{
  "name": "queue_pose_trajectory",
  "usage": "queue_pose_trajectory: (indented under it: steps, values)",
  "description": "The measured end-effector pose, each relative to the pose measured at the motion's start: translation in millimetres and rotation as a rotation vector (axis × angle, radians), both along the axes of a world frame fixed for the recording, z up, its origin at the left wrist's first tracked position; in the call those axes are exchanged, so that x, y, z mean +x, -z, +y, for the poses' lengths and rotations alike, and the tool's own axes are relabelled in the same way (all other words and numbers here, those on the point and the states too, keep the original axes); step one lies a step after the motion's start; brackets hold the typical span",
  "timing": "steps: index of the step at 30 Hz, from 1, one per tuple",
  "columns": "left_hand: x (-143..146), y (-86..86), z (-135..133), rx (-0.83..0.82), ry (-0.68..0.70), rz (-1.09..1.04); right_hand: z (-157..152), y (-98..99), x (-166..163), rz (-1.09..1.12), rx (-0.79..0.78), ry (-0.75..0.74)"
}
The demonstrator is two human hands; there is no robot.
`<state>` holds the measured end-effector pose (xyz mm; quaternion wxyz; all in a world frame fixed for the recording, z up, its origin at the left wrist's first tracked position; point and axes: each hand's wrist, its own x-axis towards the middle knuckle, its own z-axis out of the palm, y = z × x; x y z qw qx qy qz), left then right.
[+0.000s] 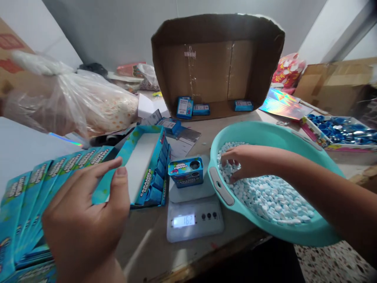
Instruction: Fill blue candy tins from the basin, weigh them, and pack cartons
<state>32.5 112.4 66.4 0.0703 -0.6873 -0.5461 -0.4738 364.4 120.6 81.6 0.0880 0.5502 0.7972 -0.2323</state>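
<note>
My left hand (85,220) is at the lower left, fingers and thumb closed on a fan of several flat blue carton blanks (44,177). My right hand (247,161) reaches into a teal bowl (265,135), fingers curled into the heap of small white and pale blue candies (271,196); what they grip is hidden. Between the hands, a small blue box (185,171) with a round hole in its top stands on a white digital scale (194,220) whose display is lit. A blue display tray (147,165) with small boxes along one side lies left of the scale.
A large open cardboard box (218,63) stands at the back with three small blue boxes inside. A clear plastic bag (73,98) lies at the left. A tray of shiny blue pieces (344,131) and holographic sheets (282,104) lie at the right. The table's front edge (206,259) is near.
</note>
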Motion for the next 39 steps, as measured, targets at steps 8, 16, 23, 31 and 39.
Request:
queue_pose_trajectory:
  steps: [8,16,23,31,39]
  values:
    - [8,1.4,-3,0.061,0.189,0.148,4,5.4,0,-0.162,-0.057,0.072]
    - [62,9.8,-8,-0.088,0.288,0.624,5,-4.3,6,0.196,0.002,0.240]
    - [100,-13.5,16,0.096,0.455,0.392,3,-2.8,-18,1.404,-0.274,0.769]
    - [146,-36.0,23,0.387,0.712,0.778,4,3.0,-13,1.796,-0.513,0.933]
    - [147,-29.6,23,0.325,0.718,0.740,10,-5.6,9,0.867,0.070,0.711]
